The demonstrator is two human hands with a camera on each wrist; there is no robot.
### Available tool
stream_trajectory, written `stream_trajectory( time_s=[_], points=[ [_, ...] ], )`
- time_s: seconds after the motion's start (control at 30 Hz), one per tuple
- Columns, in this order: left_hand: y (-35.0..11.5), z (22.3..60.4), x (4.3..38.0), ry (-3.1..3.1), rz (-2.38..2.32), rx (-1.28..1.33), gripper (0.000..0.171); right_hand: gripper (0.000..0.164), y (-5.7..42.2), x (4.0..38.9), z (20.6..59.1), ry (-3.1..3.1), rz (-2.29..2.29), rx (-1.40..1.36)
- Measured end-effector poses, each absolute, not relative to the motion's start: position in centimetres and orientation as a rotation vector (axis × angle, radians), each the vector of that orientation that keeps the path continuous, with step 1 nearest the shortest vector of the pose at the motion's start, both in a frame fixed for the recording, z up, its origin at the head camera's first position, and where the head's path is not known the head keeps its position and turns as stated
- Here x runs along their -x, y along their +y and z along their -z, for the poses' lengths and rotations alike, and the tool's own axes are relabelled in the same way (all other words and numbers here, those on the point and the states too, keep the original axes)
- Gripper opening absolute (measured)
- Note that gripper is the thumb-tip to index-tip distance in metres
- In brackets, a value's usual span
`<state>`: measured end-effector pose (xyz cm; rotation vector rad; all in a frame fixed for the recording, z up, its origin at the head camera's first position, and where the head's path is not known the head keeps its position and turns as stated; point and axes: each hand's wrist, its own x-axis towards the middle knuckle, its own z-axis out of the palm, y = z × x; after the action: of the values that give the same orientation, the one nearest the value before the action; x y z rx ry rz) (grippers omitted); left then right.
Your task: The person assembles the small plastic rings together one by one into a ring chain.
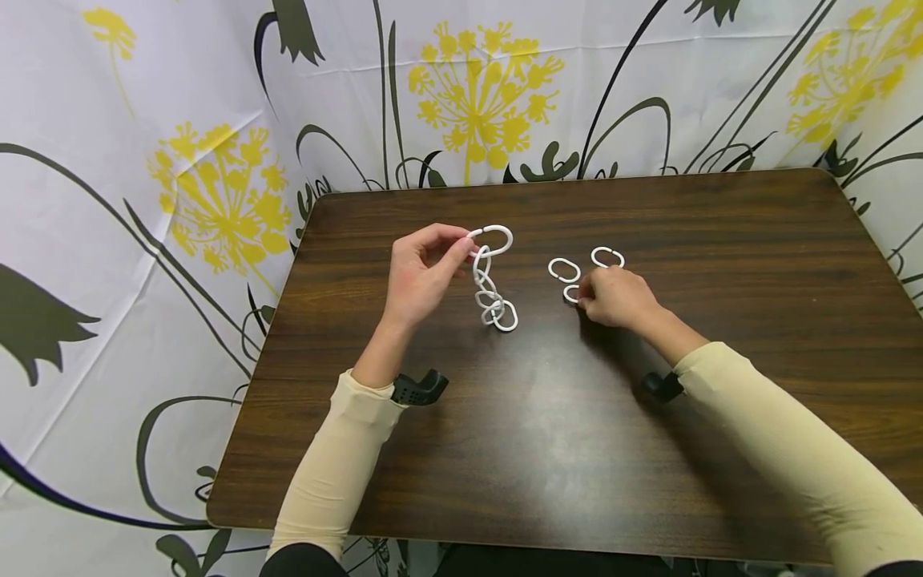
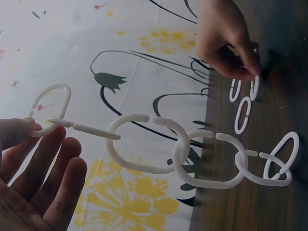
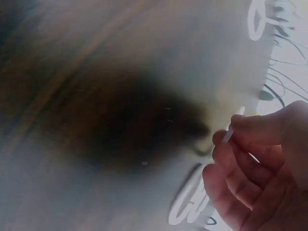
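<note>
My left hand (image 1: 421, 276) pinches the end link of a chain of white plastic C-shaped links (image 2: 207, 185) between thumb and fingertips. Several links hang down from it, each hooked through its neighbour, with the lowest ones close over the table. To the right, my right hand (image 1: 616, 298) is low at the tabletop, pinching a loose white link (image 3: 228, 134) between thumb and forefinger; the fingers hide part of it. Just beyond this hand lie two more loose links, one on the left (image 1: 550, 268) and one on the right (image 1: 607, 249).
Everything is over a dark brown wood-grain table (image 1: 534, 449) with rounded corners. Behind it and along the left hangs a white fabric (image 1: 360, 104) with yellow flowers and dark stems. A black wrist camera (image 1: 421, 389) sits below the left hand.
</note>
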<state>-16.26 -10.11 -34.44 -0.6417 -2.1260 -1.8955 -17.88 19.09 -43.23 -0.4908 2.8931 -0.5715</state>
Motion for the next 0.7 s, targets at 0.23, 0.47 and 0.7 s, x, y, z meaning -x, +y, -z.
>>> stream_trajectory(
  time_s=[0.23,0.47,0.7],
  points=[
    [-10.1,34.5,16.4,-2.127,1.895,0.646,0.014,0.01,19.2,18.3,40.9,2.812,0.995,0.488],
    [-10.0,34.4,16.3,-2.13,1.891,0.646,0.014,0.018,18.6,17.9,36.7,2.616,1.511,0.422],
    [-9.8,34.2,16.1,-2.153,1.882,0.623,0.014,0.02,17.8,16.9,32.8,2.236,1.969,0.416]
  ],
)
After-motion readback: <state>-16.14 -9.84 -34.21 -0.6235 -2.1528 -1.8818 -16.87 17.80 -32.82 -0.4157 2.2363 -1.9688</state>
